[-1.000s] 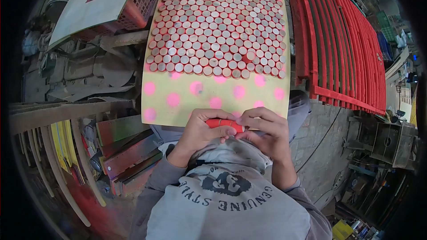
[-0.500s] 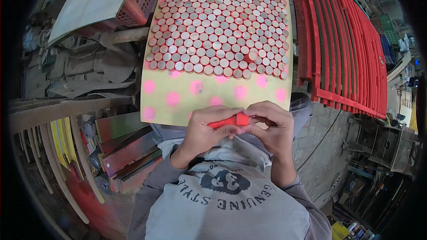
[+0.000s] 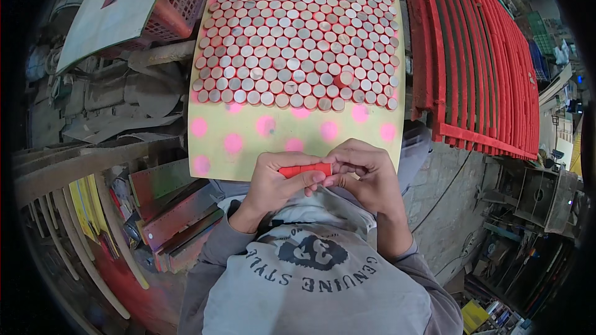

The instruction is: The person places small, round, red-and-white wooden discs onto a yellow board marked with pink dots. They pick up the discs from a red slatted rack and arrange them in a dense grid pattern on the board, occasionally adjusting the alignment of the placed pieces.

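Note:
Just above my lap, a short row of red cylindrical pieces (image 3: 304,169) lies end to end, sideways between my hands. My left hand (image 3: 273,186) is closed around it, thumb along the near side. At the right end, my right hand (image 3: 367,177) is closed in a pinch, fingertips against the last piece; its exact hold is partly hidden. Beyond my hands, a pale yellow board (image 3: 248,161) with pink round spots carries many red-sided discs (image 3: 285,63) with pale tops, packed in close rows. One disc (image 3: 344,79) sits raised and tilted on the others.
Red-painted slats (image 3: 478,68) stand right of the board. At the far left, a pale panel (image 3: 102,15) rests by a red plastic crate (image 3: 180,6). A wooden beam (image 3: 99,158) and stacked coloured boards (image 3: 174,211) lie to the left. A grey block floor (image 3: 441,192) shows at right.
The end piece, earlier set off by a dark gap, now lines up with the other red pieces. Both hands have shifted slightly left, and the view has moved a little.

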